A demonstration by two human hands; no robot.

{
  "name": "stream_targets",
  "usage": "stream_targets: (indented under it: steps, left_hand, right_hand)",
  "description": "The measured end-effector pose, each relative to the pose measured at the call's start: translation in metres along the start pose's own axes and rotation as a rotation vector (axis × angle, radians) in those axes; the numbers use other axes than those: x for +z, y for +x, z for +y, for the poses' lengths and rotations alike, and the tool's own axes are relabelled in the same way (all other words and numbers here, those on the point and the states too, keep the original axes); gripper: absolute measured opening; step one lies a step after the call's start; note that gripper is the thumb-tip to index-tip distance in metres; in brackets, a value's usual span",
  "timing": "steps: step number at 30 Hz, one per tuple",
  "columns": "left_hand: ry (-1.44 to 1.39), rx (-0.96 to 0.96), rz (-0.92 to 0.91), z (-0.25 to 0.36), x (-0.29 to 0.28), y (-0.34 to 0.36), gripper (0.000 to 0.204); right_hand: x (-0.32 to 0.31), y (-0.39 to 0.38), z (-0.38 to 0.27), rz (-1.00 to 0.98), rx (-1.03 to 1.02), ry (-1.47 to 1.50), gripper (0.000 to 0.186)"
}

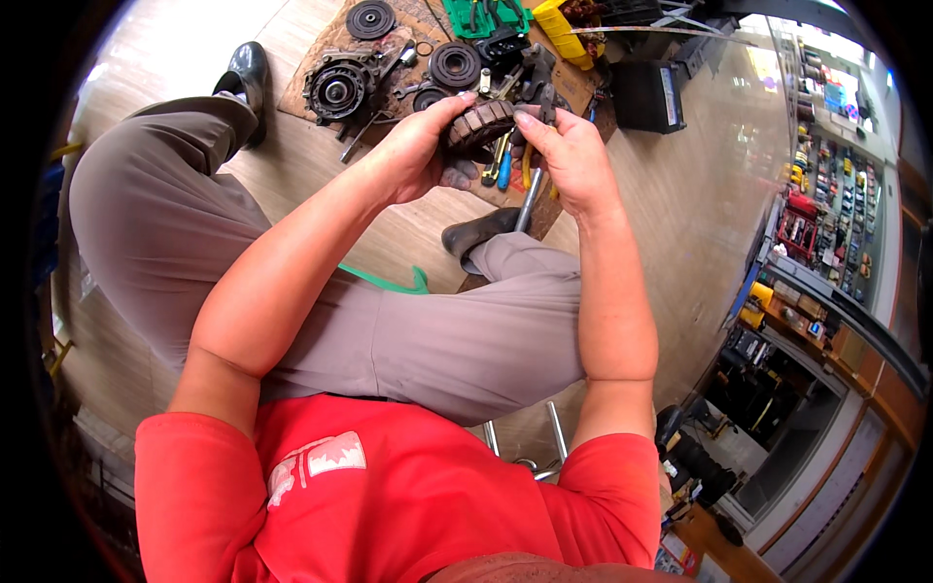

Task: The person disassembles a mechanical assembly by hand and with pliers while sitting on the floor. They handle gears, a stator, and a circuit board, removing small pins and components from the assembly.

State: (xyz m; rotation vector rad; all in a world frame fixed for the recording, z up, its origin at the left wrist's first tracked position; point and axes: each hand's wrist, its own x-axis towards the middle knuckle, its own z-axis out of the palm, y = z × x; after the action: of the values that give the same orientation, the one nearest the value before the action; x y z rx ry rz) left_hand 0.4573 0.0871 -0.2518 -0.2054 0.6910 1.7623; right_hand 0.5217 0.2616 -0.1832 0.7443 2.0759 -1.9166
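Both hands are raised over the parts on the floor, around a dark ring with brownish blocky segments along its rim. My left hand is closed on the ring's left side. My right hand is closed at its right edge, thumb on top. A dark metal piece sticks up by the right fingers; I cannot tell whether it is held. Beneath the hands lie a blue-handled screwdriver and a yellow-handled tool. A metal bar slants below the right hand.
A stained cardboard sheet carries a round metal housing, grooved pulleys and loose tools. Behind are a green tool case and a yellow container. A black battery stands to the right, beyond it a glass display case.
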Motion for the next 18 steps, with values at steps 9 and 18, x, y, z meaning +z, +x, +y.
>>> stream_targets:
  steps: [9, 18]
  left_hand:
    - [0.001, -0.098, -0.082, 0.0, -0.008, 0.006, 0.06]
    - [-0.146, -0.132, -0.288, 0.001, -0.011, 0.002, 0.065]
  right_hand:
    - [0.001, -0.001, 0.001, 0.036, -0.016, -0.03, 0.02]
    - [0.001, -0.011, -0.011, 0.01, -0.044, -0.093, 0.025]
